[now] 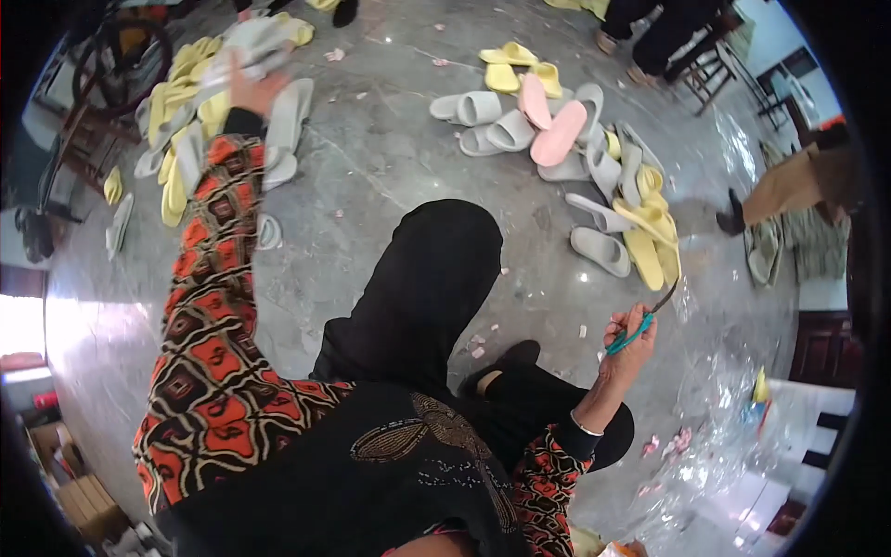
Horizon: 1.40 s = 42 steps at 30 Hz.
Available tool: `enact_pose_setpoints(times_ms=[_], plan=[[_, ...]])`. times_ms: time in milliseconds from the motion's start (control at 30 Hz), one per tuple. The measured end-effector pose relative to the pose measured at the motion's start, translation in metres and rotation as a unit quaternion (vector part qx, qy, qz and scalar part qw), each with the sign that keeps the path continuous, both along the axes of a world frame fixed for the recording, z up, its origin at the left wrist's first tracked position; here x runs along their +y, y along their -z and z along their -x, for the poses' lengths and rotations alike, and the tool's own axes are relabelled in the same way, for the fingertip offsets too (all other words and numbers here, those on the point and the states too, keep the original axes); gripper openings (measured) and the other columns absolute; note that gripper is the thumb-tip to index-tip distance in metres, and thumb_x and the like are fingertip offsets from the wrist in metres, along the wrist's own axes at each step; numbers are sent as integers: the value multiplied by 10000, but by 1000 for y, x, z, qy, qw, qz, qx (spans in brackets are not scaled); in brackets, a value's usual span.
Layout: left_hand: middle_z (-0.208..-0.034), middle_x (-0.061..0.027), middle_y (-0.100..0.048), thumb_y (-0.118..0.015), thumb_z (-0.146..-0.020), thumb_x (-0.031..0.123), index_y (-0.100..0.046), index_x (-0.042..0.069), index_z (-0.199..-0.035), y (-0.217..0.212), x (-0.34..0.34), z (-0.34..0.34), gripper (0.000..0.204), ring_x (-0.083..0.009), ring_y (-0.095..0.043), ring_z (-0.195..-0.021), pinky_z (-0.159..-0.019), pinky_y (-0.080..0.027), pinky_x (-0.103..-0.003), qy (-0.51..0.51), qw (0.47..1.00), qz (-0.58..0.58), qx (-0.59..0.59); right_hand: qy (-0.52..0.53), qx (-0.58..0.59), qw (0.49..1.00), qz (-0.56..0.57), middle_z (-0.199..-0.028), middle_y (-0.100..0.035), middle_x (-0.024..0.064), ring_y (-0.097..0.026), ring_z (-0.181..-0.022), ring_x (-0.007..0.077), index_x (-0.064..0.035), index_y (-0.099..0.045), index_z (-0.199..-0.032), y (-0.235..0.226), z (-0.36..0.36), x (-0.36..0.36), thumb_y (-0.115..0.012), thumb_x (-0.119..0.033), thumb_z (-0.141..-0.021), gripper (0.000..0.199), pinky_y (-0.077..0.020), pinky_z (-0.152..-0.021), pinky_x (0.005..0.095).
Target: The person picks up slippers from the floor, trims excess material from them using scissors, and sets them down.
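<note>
Holding teal-handled scissors [647, 322] in curled right hand [627, 353], tips outward, probably to keep edges off skin, near yellow slippers [642, 260] on floor [371, 121], with left hand [254, 91] at blurred pale item [258, 45] by left slipper pile [189, 153], can't tell openness or grip.

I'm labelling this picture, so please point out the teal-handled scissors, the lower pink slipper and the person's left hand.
Teal-handled scissors [647, 320]: head view, on the handle near the blades.
Lower pink slipper [559, 135]: head view, middle of its flat surface.
Left hand [256, 92]: head view, middle of the blurred hand.

Dark wheel [133, 58], wooden stool [711, 72]
</note>
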<state>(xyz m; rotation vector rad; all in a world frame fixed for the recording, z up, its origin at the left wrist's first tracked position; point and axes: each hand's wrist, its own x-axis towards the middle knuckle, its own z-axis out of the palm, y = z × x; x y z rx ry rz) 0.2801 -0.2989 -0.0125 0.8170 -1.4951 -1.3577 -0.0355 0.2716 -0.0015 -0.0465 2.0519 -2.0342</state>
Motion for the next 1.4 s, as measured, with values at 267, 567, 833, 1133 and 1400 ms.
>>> enact_pose_setpoints(times_ms=[267,567,833,1133,1400], plan=[[-740,-39,-553,-542,-825,334,-539,102,-857,103,-15,76,234,-179,-574,-687,-597,-482,-292,195,929,-312,-35,-91,-98,991,-26,-687,-584,77,-531,-483,98,-43,-446,-1150,18,-8,-36,-574,-154,-837,356,-365,-372,183],[-895,-121,-586,-649,-693,290,-526,73,-1112,237,91,330,488,-268,-578,-805,-702,-467,-325,181,889,134,-400,-123,-87,957,-248,-696,-576,45,-537,-526,85,-34,-434,-1196,58,-2,-38,-618,-114,-789,454,-386,-426,184],[-990,-299,-520,-667,-654,324,-572,116,-1093,293,96,429,495,-399,-434,-1028,-839,-404,-421,13,816,243,-525,-80,-165,954,-237,-734,-578,34,-539,-564,85,-60,-436,-1196,74,7,-45,-651,-93,-757,490,-397,-456,181],[-886,-173,-563,-601,-682,216,-594,39,-853,318,62,413,247,-333,-506,-890,-768,-421,-415,37,861,179,-476,-48,-204,961,-183,-741,-571,60,-511,-588,95,-19,-419,-1188,80,10,-61,-642,-5,-747,495,-423,-523,214],[-829,-109,-566,-539,-718,83,-563,27,-754,294,178,283,71,-294,-547,-806,-688,-452,-368,122,889,283,-338,-97,-201,941,-256,-724,-554,56,-501,-579,86,-10,-417,-1190,98,0,-61,-619,-37,-756,480,-412,-502,214]])
